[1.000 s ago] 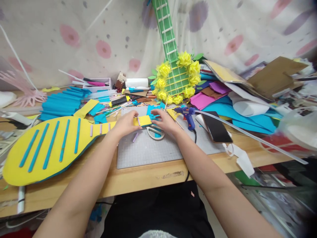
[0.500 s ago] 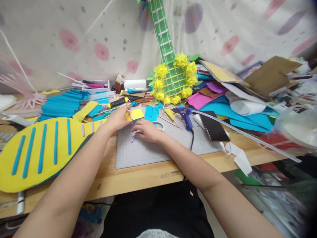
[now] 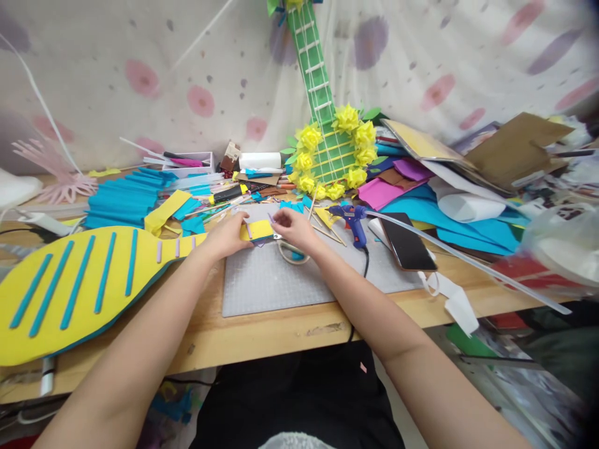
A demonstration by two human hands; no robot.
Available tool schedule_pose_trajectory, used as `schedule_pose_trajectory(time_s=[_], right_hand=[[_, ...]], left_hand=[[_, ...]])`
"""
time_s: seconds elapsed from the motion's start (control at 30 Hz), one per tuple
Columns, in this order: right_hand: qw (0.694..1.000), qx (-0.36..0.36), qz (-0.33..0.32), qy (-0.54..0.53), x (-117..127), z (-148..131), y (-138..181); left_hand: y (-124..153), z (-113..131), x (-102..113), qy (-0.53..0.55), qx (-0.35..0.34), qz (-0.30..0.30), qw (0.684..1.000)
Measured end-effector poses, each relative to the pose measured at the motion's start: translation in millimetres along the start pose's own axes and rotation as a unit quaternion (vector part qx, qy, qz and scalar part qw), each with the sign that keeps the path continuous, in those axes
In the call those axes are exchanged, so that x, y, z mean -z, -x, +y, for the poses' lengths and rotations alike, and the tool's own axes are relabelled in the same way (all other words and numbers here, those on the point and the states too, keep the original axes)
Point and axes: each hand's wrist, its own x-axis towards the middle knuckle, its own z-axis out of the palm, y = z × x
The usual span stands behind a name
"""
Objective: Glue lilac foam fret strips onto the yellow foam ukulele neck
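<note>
A yellow paper guitar (image 3: pixel 88 280) with blue-green strips on its body and short lilac strips on its neck lies at the left, its neck reaching toward the middle. My left hand (image 3: pixel 229 234) is closed around the neck near its end. At that end, my right hand (image 3: pixel 294 227) pinches a small lilac strip (image 3: pixel 271 218) between thumb and fingers. Below my right hand a pair of scissors (image 3: pixel 294 254) lies on the grey cutting mat (image 3: pixel 271 287), its handle loops partly showing.
A blue glue gun (image 3: pixel 353 223) with a long glue stick lies right of my right hand, wooden sticks beside it. Farther right is a black phone (image 3: pixel 406 242). A green paper guitar (image 3: pixel 327 149) with yellow flowers leans at the back. Blue crepe paper (image 3: pixel 122 198) lies back left.
My right hand has lifted from the mat with the lilac strip and moved up and right to the neck's end. My left hand still holds the neck.
</note>
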Motion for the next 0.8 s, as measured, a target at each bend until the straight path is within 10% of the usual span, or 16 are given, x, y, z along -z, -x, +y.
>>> schedule_pose_trajectory(time_s=[0.2, 0.43, 0.8], right_hand=[[0.994, -0.092, -0.048, 0.042, 2, -4, -18], [0.971, -0.050, -0.091, 0.214, -15, -17, -30], [0.980, -0.066, -0.104, 0.158, -9, -16, -27]], left_hand=[[3, -3, 5, 0.085, -0.022, 0.019, 0.996], [13, -17, 7, 0.153, 0.066, 0.283, 0.944], [22, -20, -1, 0.108, 0.041, 0.310, 0.944]])
